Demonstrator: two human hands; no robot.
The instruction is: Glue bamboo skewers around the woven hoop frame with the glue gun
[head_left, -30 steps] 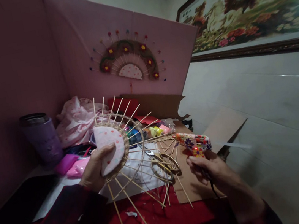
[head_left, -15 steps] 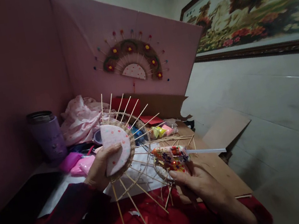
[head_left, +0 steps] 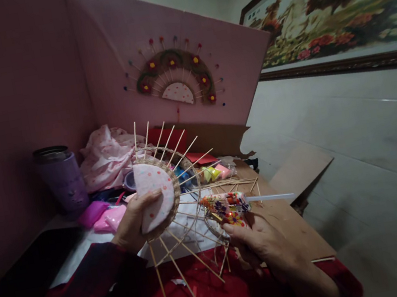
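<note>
My left hand (head_left: 134,218) grips a half-round craft piece (head_left: 154,187), its thumb lying across the white dotted cloth face. Twine edges the curve, and several thin wooden sticks (head_left: 182,147) fan out from it, joined farther out by a loose ring of cord. In my right hand (head_left: 259,240) is a hot glue gun (head_left: 230,207) with a flowery pattern, a small red light and a clear glue stick (head_left: 270,197) poking out of its back. The gun's nozzle points left, at the sticks near the cord ring; whether it touches them I cannot tell.
A finished fan-shaped decoration (head_left: 174,78) hangs on the pink board (head_left: 101,58). On the table stand a purple tumbler (head_left: 61,180), crumpled pink cloth (head_left: 106,157) and pink packets (head_left: 105,218). Loose sticks lie on brown cardboard (head_left: 293,229), right, beside the tiled wall.
The glue gun has shifted slightly left, and less of the glue stick shows behind it. My left hand holds the craft piece almost still.
</note>
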